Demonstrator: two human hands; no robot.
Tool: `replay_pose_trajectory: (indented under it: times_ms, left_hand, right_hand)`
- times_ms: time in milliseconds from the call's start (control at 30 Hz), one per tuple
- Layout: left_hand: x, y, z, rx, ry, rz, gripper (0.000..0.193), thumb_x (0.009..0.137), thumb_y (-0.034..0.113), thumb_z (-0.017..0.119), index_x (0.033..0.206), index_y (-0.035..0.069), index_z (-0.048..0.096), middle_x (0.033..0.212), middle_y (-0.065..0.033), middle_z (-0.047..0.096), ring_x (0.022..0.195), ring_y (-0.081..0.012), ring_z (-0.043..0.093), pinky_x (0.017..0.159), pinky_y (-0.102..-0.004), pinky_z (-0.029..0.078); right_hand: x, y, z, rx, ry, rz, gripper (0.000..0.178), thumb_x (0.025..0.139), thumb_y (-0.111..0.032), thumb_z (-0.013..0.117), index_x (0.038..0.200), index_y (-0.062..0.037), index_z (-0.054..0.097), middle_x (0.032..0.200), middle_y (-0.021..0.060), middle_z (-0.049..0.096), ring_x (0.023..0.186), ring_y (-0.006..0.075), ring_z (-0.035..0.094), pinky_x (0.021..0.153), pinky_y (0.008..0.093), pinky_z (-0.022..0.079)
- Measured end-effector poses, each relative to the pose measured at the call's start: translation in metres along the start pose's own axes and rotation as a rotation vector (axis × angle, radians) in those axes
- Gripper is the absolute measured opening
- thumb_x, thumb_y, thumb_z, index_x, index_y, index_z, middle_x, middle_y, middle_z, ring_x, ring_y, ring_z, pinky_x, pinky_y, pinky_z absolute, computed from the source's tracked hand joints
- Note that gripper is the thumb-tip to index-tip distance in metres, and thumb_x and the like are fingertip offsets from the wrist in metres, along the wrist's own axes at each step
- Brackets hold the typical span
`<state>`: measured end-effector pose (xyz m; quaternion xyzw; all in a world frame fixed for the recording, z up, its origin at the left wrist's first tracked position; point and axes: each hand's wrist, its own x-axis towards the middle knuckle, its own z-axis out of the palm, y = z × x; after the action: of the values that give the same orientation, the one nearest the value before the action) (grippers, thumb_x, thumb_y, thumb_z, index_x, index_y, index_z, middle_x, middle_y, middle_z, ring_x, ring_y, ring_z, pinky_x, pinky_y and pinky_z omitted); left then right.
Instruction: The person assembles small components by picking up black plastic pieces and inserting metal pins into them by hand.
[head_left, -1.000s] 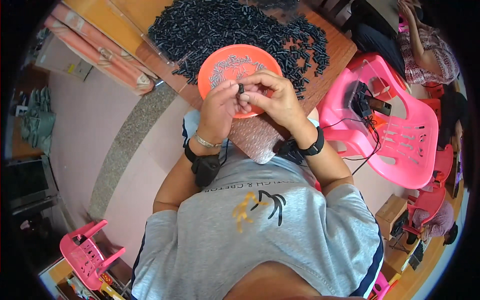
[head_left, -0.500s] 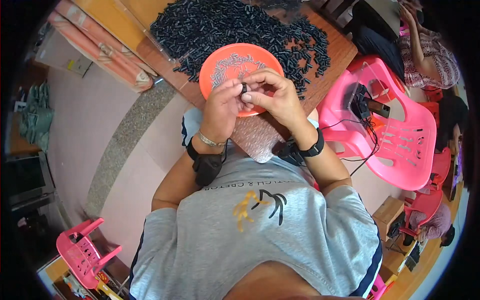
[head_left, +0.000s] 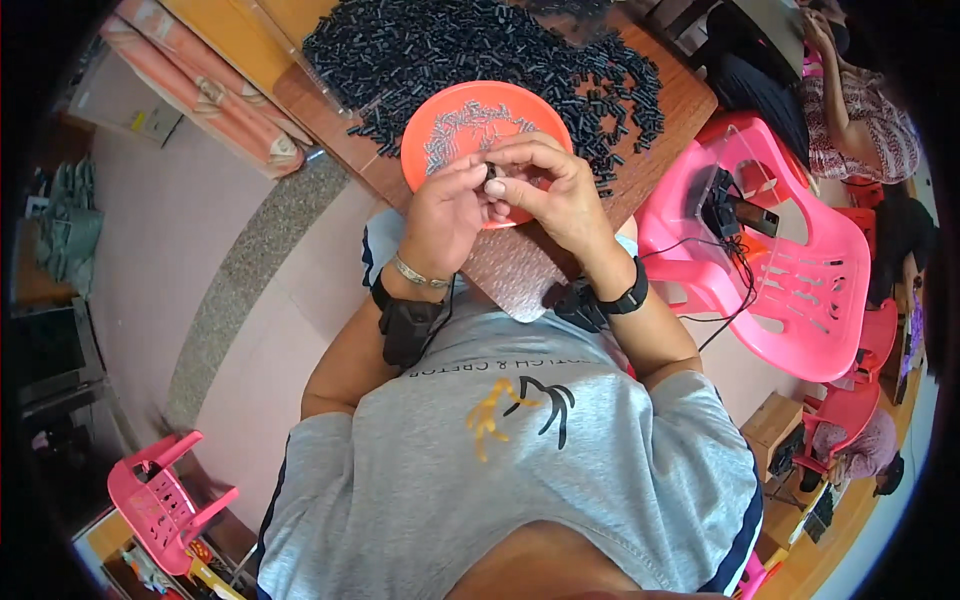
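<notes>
Small dark part (head_left: 492, 175), half-hidden between hands (head_left: 505, 205)

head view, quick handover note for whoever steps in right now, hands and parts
Left hand and right hand meet over the orange plate, pinching one small black part between the fingertips.
The plate sits on the wooden table and holds a heap of small grey pieces.
A big pile of black parts lies behind the plate, so most are unhandled.
No finished pieces can be told apart.
</notes>
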<state>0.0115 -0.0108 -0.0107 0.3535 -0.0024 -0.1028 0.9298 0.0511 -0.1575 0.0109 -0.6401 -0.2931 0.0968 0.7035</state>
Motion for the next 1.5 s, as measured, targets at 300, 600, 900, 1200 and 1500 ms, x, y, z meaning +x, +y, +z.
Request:
replay_pose_trajectory:
  times_ms: [300,600,900,1200,1500]
  left_hand:
    - [0.002,0.008,-0.028,-0.267,0.058,-0.081,0.018,0.091,0.020,0.048,0.090,0.003,0.053,0.078,-0.0062,0.051,0.075,-0.0200,0.050,0.070,-0.0310,0.043]
    - [0.001,0.012,-0.021,-0.214,0.159,-0.095,0.018,0.091,0.022,0.045,0.086,0.006,0.051,0.077,-0.0057,0.052,0.072,-0.0195,0.051,0.067,-0.0297,0.042]
    - [0.002,0.012,-0.029,-0.131,0.137,-0.026,0.019,0.089,0.022,0.045,0.086,0.006,0.052,0.077,-0.0068,0.054,0.073,-0.0211,0.054,0.066,-0.0313,0.043]
    - [0.001,0.022,-0.036,-0.088,0.197,0.025,0.019,0.089,0.023,0.043,0.084,0.007,0.051,0.073,-0.0067,0.055,0.069,-0.0208,0.056,0.064,-0.0304,0.043]
    - [0.003,0.021,-0.032,-0.013,0.193,0.040,0.016,0.089,0.021,0.045,0.085,0.007,0.053,0.073,-0.0056,0.056,0.068,-0.0190,0.056,0.063,-0.0295,0.043]
  right_hand:
    - [0.018,-0.003,-0.033,-0.931,-0.251,0.036,0.021,0.074,-0.014,0.070,0.092,-0.0059,0.067,0.087,0.0096,0.063,0.081,0.0238,0.061,0.071,0.0319,0.049]
    - [0.022,0.019,-0.024,-1.207,-0.241,-0.081,0.015,0.070,-0.013,0.067,0.084,-0.0079,0.066,0.082,0.0085,0.062,0.081,0.0278,0.061,0.067,0.0372,0.050]
    - [0.024,0.021,-0.024,-1.235,-0.227,-0.145,0.013,0.071,-0.010,0.063,0.083,-0.0065,0.065,0.081,0.0108,0.061,0.080,0.0288,0.061,0.068,0.0378,0.050]
    - [0.025,0.018,-0.022,-1.139,-0.176,-0.104,0.009,0.073,-0.010,0.063,0.081,-0.0058,0.064,0.080,0.0102,0.061,0.079,0.0284,0.061,0.069,0.0383,0.049]
    - [0.032,0.025,-0.012,-1.188,-0.360,-0.233,0.015,0.069,-0.009,0.067,0.083,-0.0066,0.065,0.082,0.0092,0.061,0.081,0.0290,0.060,0.071,0.0386,0.049]
